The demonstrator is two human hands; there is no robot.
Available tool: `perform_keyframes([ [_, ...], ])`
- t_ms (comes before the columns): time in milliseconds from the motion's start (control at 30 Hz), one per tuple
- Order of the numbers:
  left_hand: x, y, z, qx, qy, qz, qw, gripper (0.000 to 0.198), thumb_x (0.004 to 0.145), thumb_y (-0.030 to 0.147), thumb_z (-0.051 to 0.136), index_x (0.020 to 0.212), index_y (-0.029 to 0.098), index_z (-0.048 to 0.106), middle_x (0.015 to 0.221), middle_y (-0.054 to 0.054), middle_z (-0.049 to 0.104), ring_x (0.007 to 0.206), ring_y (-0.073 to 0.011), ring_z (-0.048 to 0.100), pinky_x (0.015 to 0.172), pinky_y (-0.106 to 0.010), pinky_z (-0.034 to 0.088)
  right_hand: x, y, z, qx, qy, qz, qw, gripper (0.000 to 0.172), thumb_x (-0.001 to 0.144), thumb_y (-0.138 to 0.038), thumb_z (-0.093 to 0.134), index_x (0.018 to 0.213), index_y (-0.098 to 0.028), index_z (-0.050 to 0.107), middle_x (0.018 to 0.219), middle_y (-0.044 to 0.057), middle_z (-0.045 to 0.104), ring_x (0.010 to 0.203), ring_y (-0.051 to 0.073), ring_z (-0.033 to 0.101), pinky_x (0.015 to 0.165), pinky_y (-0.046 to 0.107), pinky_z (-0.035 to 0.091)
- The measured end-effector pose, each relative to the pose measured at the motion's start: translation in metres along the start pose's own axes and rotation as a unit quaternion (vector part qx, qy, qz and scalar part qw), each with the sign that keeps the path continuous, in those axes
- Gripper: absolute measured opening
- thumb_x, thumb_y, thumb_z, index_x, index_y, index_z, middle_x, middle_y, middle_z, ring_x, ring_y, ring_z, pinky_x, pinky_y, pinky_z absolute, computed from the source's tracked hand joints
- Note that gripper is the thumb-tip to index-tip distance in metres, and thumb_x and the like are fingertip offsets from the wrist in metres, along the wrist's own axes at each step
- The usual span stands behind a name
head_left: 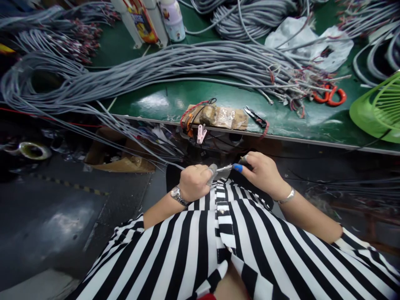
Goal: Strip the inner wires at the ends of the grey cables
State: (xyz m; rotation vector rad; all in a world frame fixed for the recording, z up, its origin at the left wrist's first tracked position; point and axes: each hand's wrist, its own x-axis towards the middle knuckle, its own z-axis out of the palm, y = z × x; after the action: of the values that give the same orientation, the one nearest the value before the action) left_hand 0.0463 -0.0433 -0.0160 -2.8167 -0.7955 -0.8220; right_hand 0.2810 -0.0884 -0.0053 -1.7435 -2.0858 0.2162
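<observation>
Head view, left hand: the left hand is clenched around one grey cable, close to its stripped end; a greyish wrap covers a digit, and I cannot tell which one.
Right hand: the right hand brings its thumb, which has a blue wrap, to the tip of the wires; it seems to pinch, but I cannot tell if the fingers are fully closed.
Stripped end: the exposed wires are between both hands, above the lap, outside the near edge of the worktop.
Step in hand: I judge that the wires are being handled at their tips; the next move probably calls for a steady left grip and a fine touch by the right fingers.
Wrists: one watch on the left, one bracelet on the right.
Near edge: one wooden board with one brown lump, one pink clothespin beside it, and one pair of black thread snips just to the right.
Grey bundle: one long cable bundle lies along the worktop behind these; its cables are too many to count.
Toward the right corner: one pair of orange-handled scissors at the bundle's wire ends, then one green slatted plastic object.
Farther back: one printed bottle beyond the bundle.
</observation>
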Motion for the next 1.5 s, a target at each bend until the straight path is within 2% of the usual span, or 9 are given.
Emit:
perform_keyframes([
  [333,0.000,0.000,-0.001,-0.064,-0.017,-0.044,0.997,0.016,0.083,0.020,0.049,0.084,0.017,0.064,0.066,-0.003,0.064,0.061,-0.0140,0.059,0.057,-0.027,0.042,-0.004,0.006,0.011,0.155,0.024,-0.091,0.983,0.017,0.083,-0.033,0.054,0.074,-0.019,0.056,0.075,0.005,0.057,0.070,0.017,0.052,0.065,0.030,0.040],
  [500,0.002,0.001,0.000,-0.072,-0.027,-0.057,0.995,0.019,0.082,0.022,0.051,0.065,0.017,0.058,0.055,-0.002,0.058,0.053,-0.0126,0.055,0.054,-0.025,0.039,-0.008,-0.002,0.024,0.092,0.066,0.026,0.993,0.017,0.085,-0.031,0.053,0.075,-0.018,0.057,0.073,0.005,0.057,0.068,0.017,0.052,0.061,0.029,0.039],
  [567,0.002,0.001,-0.001,-0.065,-0.033,-0.056,0.996,0.019,0.082,0.023,0.052,0.064,0.018,0.058,0.055,-0.001,0.058,0.053,-0.0126,0.055,0.054,-0.025,0.040,-0.009,-0.004,0.025,0.082,0.068,0.041,0.994,0.016,0.085,-0.032,0.054,0.076,-0.019,0.057,0.071,0.004,0.057,0.065,0.016,0.052,0.058,0.028,0.038],
  [733,0.000,0.000,0.000,-0.082,-0.047,-0.098,0.991,0.014,0.081,0.024,0.054,0.084,0.018,0.066,0.065,-0.002,0.067,0.061,-0.0143,0.061,0.058,-0.025,0.043,-0.010,0.005,0.017,0.084,0.051,-0.114,0.989,0.015,0.083,-0.031,0.055,0.076,-0.018,0.060,0.074,0.005,0.061,0.068,0.016,0.054,0.062,0.027,0.039],
  [800,0.000,-0.001,0.001,-0.092,-0.063,-0.111,0.987,0.014,0.080,0.024,0.055,0.085,0.018,0.067,0.068,-0.001,0.068,0.062,-0.0147,0.062,0.058,-0.025,0.044,-0.010,0.008,0.015,0.062,0.048,-0.142,0.987,0.014,0.084,-0.029,0.054,0.078,-0.019,0.062,0.077,0.005,0.063,0.069,0.015,0.055,0.062,0.027,0.039],
  [1100,0.002,-0.003,0.001,-0.069,-0.039,-0.088,0.993,0.016,0.082,0.023,0.052,0.075,0.017,0.064,0.060,-0.002,0.063,0.056,-0.0138,0.058,0.054,-0.026,0.040,-0.006,0.008,0.017,0.028,0.073,-0.066,0.995,0.015,0.084,-0.030,0.054,0.077,-0.018,0.061,0.080,0.007,0.063,0.074,0.019,0.056,0.064,0.030,0.040],
  [1233,0.002,-0.002,0.001,-0.073,-0.037,-0.089,0.993,0.019,0.083,0.024,0.049,0.070,0.018,0.062,0.058,-0.002,0.061,0.055,-0.0135,0.057,0.054,-0.026,0.039,-0.006,0.011,0.015,0.083,0.064,-0.065,0.992,0.012,0.081,-0.030,0.057,0.076,-0.019,0.060,0.077,0.006,0.062,0.071,0.018,0.056,0.064,0.029,0.040],
  [1400,0.002,-0.002,0.001,-0.101,-0.058,-0.098,0.988,0.019,0.083,0.027,0.051,0.073,0.018,0.063,0.063,-0.002,0.066,0.059,-0.0138,0.060,0.056,-0.025,0.041,-0.003,0.019,0.017,0.183,0.009,-0.099,0.978,0.012,0.081,-0.029,0.057,0.076,-0.019,0.061,0.071,0.003,0.059,0.065,0.015,0.053,0.061,0.028,0.040],
  [1500,0.003,-0.001,0.000,-0.119,-0.083,-0.109,0.983,0.016,0.082,0.026,0.052,0.077,0.018,0.064,0.065,-0.002,0.066,0.060,-0.0138,0.060,0.056,-0.025,0.042,-0.002,0.015,0.023,0.235,0.024,-0.056,0.970,0.013,0.082,-0.030,0.058,0.076,-0.019,0.061,0.071,0.003,0.059,0.065,0.015,0.053,0.061,0.027,0.041],
])
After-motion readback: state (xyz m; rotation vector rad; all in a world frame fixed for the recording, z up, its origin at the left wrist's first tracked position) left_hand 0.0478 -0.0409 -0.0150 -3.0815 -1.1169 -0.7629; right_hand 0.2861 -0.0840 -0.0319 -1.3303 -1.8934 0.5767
